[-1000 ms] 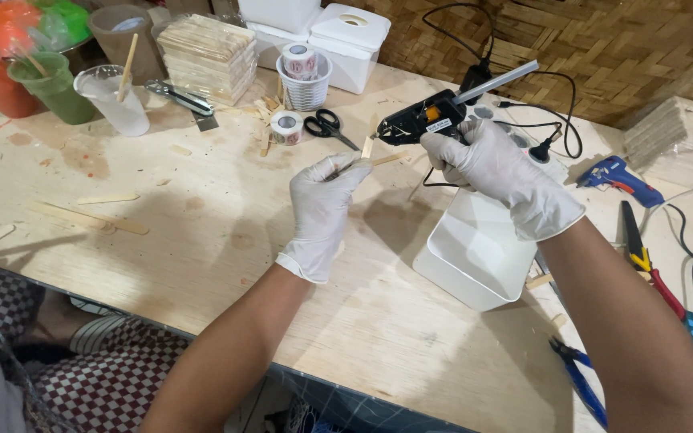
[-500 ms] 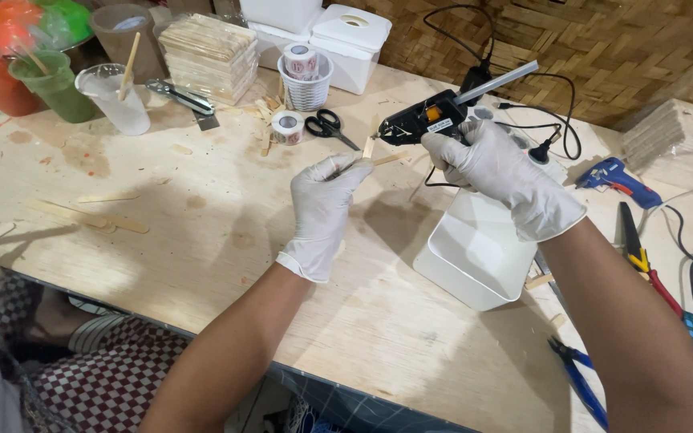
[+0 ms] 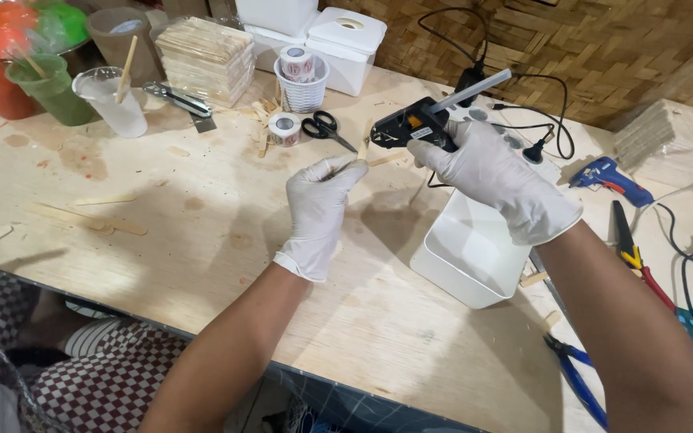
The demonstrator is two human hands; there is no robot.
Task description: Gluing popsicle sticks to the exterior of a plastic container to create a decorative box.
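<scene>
The left hand (image 3: 318, 210), in a white glove, pinches a thin wooden stick (image 3: 362, 151) at its fingertips above the middle of the counter (image 3: 202, 232). The right hand (image 3: 495, 176), also gloved, has its grip closed around a black glue gun (image 3: 412, 128) whose nozzle meets the stick's upper end. A white bin (image 3: 467, 252) sits below the right hand. Black scissors (image 3: 326, 128) and a tape roll (image 3: 285, 128) lie toward the counter's far edge.

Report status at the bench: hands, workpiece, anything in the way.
Left hand pinches a small wooden stick upright. Right hand grips the black glue gun, nozzle at the stick's top. White bin sits under the right wrist; scissors lie just beyond.
</scene>
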